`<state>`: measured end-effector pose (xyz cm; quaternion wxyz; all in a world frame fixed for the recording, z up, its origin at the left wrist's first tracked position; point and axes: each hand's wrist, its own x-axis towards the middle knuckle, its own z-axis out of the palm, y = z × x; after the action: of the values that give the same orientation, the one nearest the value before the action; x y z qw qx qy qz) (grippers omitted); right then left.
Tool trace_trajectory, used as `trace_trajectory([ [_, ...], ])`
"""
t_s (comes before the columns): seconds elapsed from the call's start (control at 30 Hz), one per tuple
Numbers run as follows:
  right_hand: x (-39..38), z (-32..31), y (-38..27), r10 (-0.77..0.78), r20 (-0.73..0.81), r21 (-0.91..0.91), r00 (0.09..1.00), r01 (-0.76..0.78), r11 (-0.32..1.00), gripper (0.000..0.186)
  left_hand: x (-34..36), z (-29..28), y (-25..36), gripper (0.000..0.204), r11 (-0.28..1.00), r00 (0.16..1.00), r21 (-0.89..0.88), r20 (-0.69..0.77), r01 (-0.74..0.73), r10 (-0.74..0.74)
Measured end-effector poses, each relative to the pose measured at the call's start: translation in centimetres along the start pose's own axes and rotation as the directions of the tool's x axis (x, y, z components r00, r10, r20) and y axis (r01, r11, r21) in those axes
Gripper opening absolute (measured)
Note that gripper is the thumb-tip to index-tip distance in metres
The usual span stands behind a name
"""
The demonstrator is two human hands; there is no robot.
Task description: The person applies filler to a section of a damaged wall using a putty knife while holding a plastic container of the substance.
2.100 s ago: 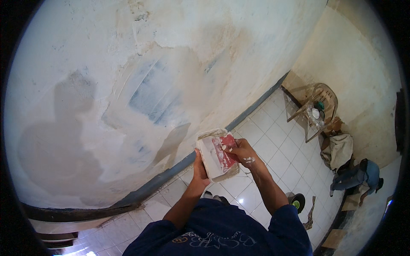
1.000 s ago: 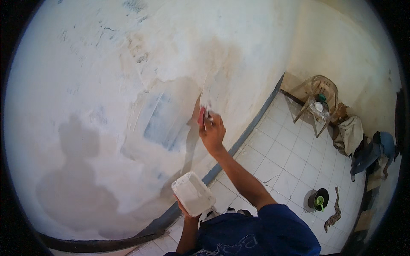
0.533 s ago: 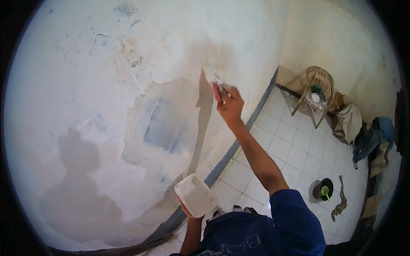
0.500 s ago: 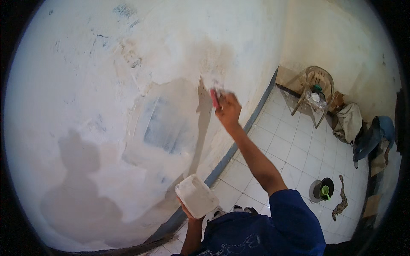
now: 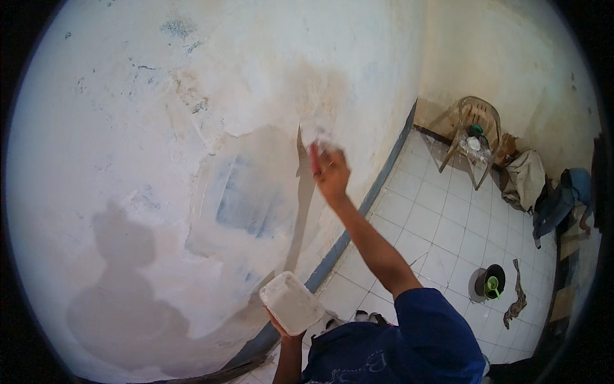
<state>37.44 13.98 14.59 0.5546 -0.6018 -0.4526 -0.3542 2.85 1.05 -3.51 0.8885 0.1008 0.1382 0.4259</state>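
Observation:
My right hand (image 5: 332,173) is closed on a red putty scraper (image 5: 314,158), raised against the white wall (image 5: 115,102), where its whitish blade is blurred. Left of it is a rough patch of filler (image 5: 246,192) with a bluish middle and streaked ridges. Low at the wall, my left hand (image 5: 279,325) supports a white rectangular plastic container (image 5: 291,299) of pale putty from beneath, its fingers partly hidden by it.
At the far corner a dirty plastic chair (image 5: 472,115) holds small items, beside a beige sack (image 5: 521,179). At the right edge a co-worker (image 5: 566,198) bends down. On the tiled floor (image 5: 435,211) lie a dark bucket with a green dipper (image 5: 491,281) and a crumpled rag (image 5: 515,297).
The scraper has gone from over the container to the wall, rising, then dropping slightly in the last half second. My left hand has lowered the container.

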Motion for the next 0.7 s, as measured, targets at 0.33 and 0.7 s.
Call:
trace_trajectory([
  [0.33,-3.2,-3.6,-0.8,-0.028,-0.018,-0.095,0.999,0.026,0.995,0.041,-0.2,-4.4,0.7,0.081,0.903,0.976,0.372,0.057,-0.215,0.208],
  [0.7,-8.6,-3.4,0.4,-0.166,0.105,0.001,0.981,0.167,0.986,0.043,0.5,-2.4,0.4,0.088,0.996,0.999,0.088,-0.046,-0.021,0.025],
])
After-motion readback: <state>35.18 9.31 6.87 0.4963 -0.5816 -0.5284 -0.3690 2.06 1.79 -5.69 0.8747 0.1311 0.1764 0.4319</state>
